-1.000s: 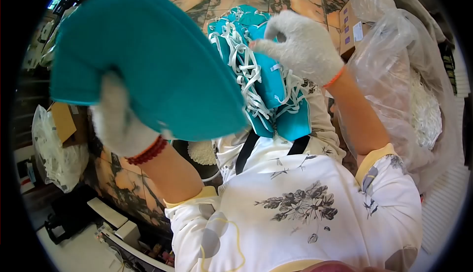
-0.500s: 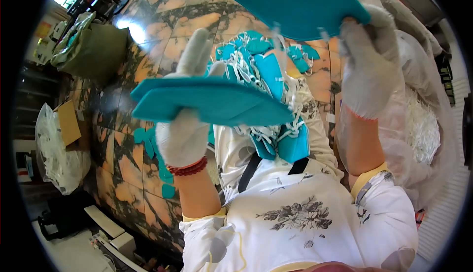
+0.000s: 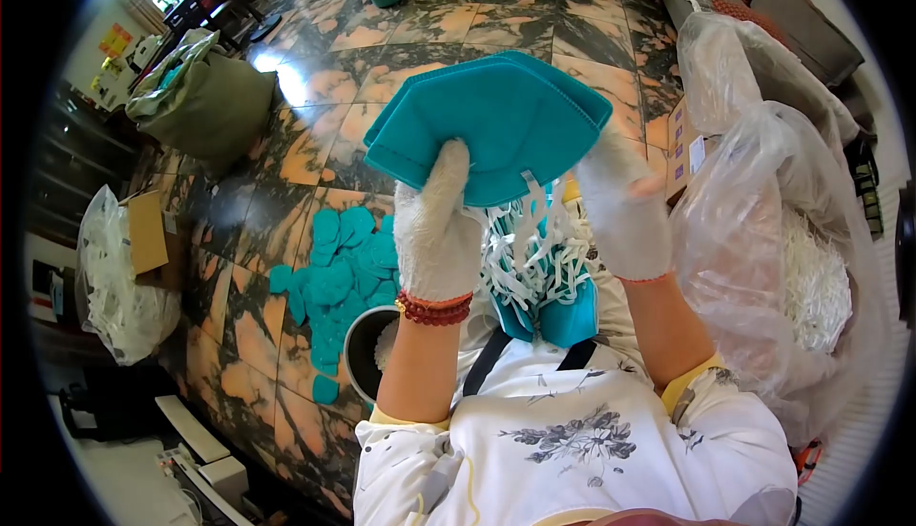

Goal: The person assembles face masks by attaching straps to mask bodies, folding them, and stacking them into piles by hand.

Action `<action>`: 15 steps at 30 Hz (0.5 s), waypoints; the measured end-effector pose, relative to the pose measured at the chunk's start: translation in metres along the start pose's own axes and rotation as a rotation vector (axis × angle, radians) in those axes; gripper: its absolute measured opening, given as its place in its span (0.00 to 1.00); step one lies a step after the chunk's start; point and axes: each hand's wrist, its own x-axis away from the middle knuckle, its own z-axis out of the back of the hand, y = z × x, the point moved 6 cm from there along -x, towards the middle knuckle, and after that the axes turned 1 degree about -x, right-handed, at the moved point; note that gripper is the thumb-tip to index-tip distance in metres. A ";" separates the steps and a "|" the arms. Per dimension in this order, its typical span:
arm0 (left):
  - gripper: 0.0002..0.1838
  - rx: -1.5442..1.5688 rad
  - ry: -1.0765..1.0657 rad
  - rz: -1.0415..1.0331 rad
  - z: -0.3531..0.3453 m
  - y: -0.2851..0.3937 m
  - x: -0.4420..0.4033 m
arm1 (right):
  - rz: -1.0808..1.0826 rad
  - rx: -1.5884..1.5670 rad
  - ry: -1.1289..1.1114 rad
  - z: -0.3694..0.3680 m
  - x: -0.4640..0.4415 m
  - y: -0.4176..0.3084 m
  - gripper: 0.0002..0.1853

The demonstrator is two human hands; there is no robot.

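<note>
My left hand, in a white glove, grips a small stack of teal face masks, its thumb on the near face. The stack is raised in front of me, and at least two edges show along its top. My right hand, gloved too, is at the stack's right corner. It is blurred and its fingers are partly hidden, so its grip is unclear. Below the stack, more teal masks with a tangle of white straps lie on my lap.
Loose teal pieces are piled on the marble floor at left, beside a round bucket. A big green sack and a plastic bag stand farther left. At right, a clear plastic bag holds white straps.
My right hand has come down and left, and the separate mask it held aloft is now with the stack. My left hand has moved right and tilted the masks upright.
</note>
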 end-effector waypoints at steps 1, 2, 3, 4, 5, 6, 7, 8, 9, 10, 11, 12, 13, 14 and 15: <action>0.20 -0.037 -0.016 0.005 -0.001 -0.001 0.000 | 0.010 -0.018 -0.043 -0.003 0.002 0.001 0.22; 0.19 -0.139 -0.006 0.025 -0.003 -0.005 0.000 | -0.062 0.062 -0.055 -0.006 0.002 0.004 0.22; 0.19 -0.242 0.003 0.049 -0.008 -0.009 0.002 | -0.159 0.091 -0.049 -0.005 0.003 0.012 0.20; 0.19 -0.345 0.011 0.070 -0.012 -0.010 0.003 | -0.257 0.120 -0.045 -0.003 0.005 0.019 0.18; 0.19 -0.412 -0.021 0.124 -0.016 -0.012 0.003 | -0.229 0.163 -0.002 -0.002 0.002 0.017 0.17; 0.20 -0.479 -0.053 0.177 -0.020 -0.013 0.004 | -0.202 0.205 0.039 -0.002 -0.002 0.013 0.16; 0.20 -0.547 -0.084 0.231 -0.024 -0.012 0.005 | -0.175 0.247 0.081 -0.002 -0.006 0.008 0.15; 0.24 -0.733 -0.087 0.452 -0.021 -0.013 0.010 | -0.141 0.230 0.094 -0.002 -0.009 0.003 0.14; 0.24 -0.698 -0.113 0.392 -0.025 -0.009 0.012 | -0.130 0.224 0.151 0.002 -0.010 0.000 0.14; 0.23 -0.660 -0.140 0.330 -0.029 -0.007 0.013 | -0.117 0.220 0.206 0.007 -0.012 -0.004 0.14; 0.23 -0.621 -0.168 0.267 -0.032 -0.005 0.014 | -0.102 0.219 0.263 0.014 -0.014 -0.006 0.14; 0.24 -0.726 -0.169 0.273 -0.026 -0.002 0.015 | -0.230 0.111 0.373 0.031 -0.014 0.000 0.13; 0.24 -0.831 -0.172 0.277 -0.016 0.005 0.015 | -0.188 0.153 0.375 0.041 -0.017 -0.004 0.13; 0.22 -0.824 -0.209 0.410 -0.006 0.006 0.017 | -0.147 0.195 0.376 0.049 -0.019 -0.008 0.13; 0.21 -0.816 -0.245 0.542 0.002 0.007 0.020 | -0.105 0.237 0.376 0.055 -0.019 -0.011 0.14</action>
